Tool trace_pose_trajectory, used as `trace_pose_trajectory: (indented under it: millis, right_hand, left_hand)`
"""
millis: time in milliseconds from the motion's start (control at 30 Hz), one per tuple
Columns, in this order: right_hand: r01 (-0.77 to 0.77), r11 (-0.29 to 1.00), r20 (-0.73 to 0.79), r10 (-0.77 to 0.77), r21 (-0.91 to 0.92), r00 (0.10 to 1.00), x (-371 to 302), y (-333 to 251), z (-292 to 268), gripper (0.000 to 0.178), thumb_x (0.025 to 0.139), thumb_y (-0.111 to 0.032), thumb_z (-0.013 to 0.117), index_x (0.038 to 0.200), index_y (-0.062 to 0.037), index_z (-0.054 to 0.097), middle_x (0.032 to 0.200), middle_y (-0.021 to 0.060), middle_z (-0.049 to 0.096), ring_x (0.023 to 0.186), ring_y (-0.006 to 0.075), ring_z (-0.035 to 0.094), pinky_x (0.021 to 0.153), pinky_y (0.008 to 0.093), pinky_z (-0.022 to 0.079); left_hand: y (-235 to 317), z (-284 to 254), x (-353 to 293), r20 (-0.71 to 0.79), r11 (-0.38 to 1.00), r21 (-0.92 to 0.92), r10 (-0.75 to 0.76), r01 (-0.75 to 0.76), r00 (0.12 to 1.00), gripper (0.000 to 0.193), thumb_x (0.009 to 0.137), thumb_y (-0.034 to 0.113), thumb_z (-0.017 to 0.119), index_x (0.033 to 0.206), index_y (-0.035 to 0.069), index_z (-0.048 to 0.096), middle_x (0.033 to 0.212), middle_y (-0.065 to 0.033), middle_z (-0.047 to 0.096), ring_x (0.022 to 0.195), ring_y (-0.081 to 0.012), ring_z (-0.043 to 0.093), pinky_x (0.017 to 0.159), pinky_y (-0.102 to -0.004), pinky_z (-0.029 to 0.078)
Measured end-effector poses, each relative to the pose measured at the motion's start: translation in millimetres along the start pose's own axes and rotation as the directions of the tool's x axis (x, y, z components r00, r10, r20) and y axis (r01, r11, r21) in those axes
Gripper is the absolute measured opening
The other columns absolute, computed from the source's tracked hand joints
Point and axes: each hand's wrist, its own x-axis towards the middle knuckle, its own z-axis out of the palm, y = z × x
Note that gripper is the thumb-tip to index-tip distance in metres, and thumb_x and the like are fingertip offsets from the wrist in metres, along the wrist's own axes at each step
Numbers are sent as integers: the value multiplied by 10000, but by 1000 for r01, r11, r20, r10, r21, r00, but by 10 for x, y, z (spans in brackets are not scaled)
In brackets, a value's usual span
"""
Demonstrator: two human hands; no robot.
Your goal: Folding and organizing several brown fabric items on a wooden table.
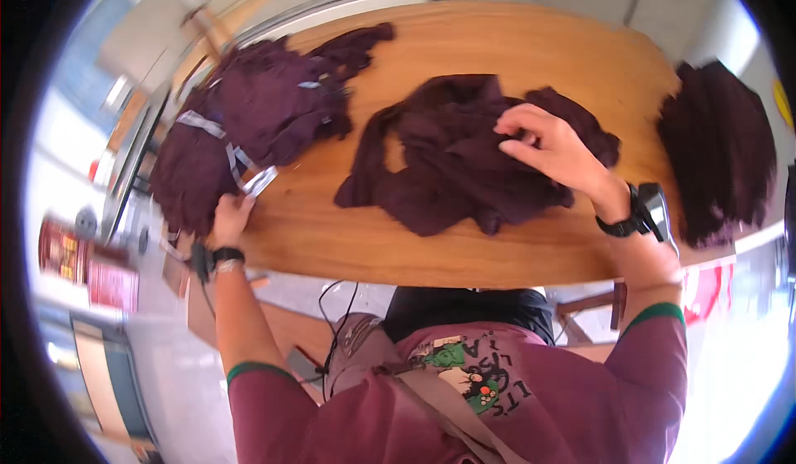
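A crumpled dark maroon cloth piece (439, 157) lies in the middle of the wooden table, with folds and an open gap at its left. Above its right part is my right hand (547, 145), fingers curled and thumb apart from them, with nothing visibly held. At the near edge of a heap of dark maroon cloth (265, 99) on the left, my left hand (232, 218) has its fingers closed on the cloth edge. White strips (261, 182) stick out of this heap, one ending just beside my left thumb. The fingertips there are partly hidden and blurred.
Another stack of dark maroon cloth (721, 149) stands at the right end of the wooden table (564, 45). The table's near edge runs close to my body. Black cables (340, 306) hang below it. Boxes (112, 281) stand at the far left.
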Motion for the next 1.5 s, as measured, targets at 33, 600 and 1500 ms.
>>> trace_pose_trajectory:
  millis: [33, 600, 1500]
  right_hand:
    - [-44, 999, -47, 44, -13, 998, -134, 59, -111, 338, 821, -195, 698, 1094, -16, 609, 1129, 89, 570, 1018, 197, 564, 846, 300, 453]
    - [-17, 992, 183, 41, -127, 982, -571, 216, -475, 320, 687, -82, 703, 995, -58, 616, 967, 114, 644, 819, 344, 614, 738, 392, 499]
    - [196, 981, -311, -188, -3, 932, -197, 182, 71, 302, 870, -163, 599, 1129, -7, 584, 1086, 168, 616, 1003, 266, 602, 886, 336, 468]
  left_hand:
    - [113, -21, -2, -88, 999, 42, 30, -26, 996, 449, 786, 375, 713, 984, -17, 620, 874, -205, 646, 835, -359, 635, 722, -419, 494]
    - [3840, 250, -800, -227, 406, -246, 859, -880, 460, 331, 736, 121, 713, 1059, 94, 649, 1220, -137, 565, 1205, -353, 462, 1024, -430, 363]
    - [4541, -471, -1123, 64, 123, -991, 783, -53, 619, 419, 1002, 328, 454, 1226, -16, 542, 1124, -71, 618, 1052, -125, 545, 922, -274, 430]
